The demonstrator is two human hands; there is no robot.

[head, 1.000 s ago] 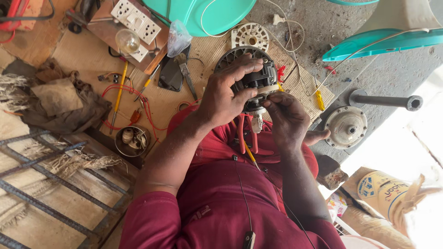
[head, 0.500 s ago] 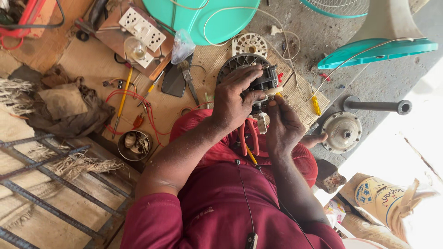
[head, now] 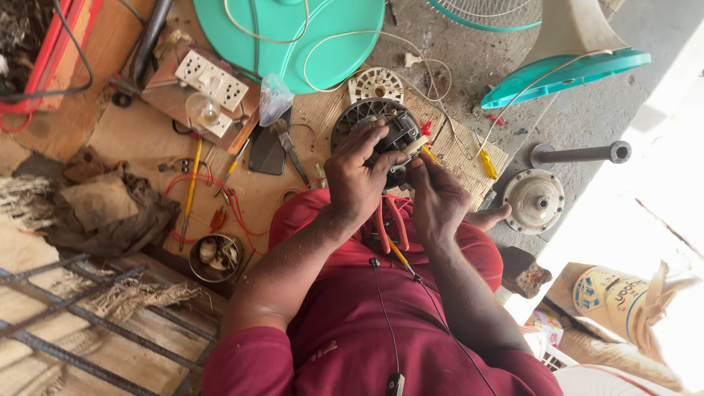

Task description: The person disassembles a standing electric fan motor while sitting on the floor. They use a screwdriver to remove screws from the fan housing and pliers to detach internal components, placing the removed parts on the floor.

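1. The motor [head: 378, 132], a round dark unit with a slotted rim, sits at upper centre of the frame, held over the lap above the board [head: 147, 139].
2. The left hand [head: 359, 180] lies over the motor's near face, fingers curled onto its black middle block, gripping it.
3. The right hand [head: 438, 198] is just beside it on the right, fingers pinched narrow on a small pale part at the motor's edge; what the part is cannot be told.
4. Red and yellow wires [head: 392, 231] hang from the motor down across the red shirt [head: 381, 330].
5. Left of the hands, a phone [head: 268, 150] and screwdrivers [head: 192, 191] lie on the board, with a small bowl [head: 215, 257] of bits lower left.
6. Right of the hands, a round metal cover [head: 534, 200] rests on the concrete, near a grey pipe [head: 579, 152].
7. Farther up, a socket board [head: 211, 79] with a bulb, a white slotted disc [head: 375, 84] and a green base [head: 293, 37].
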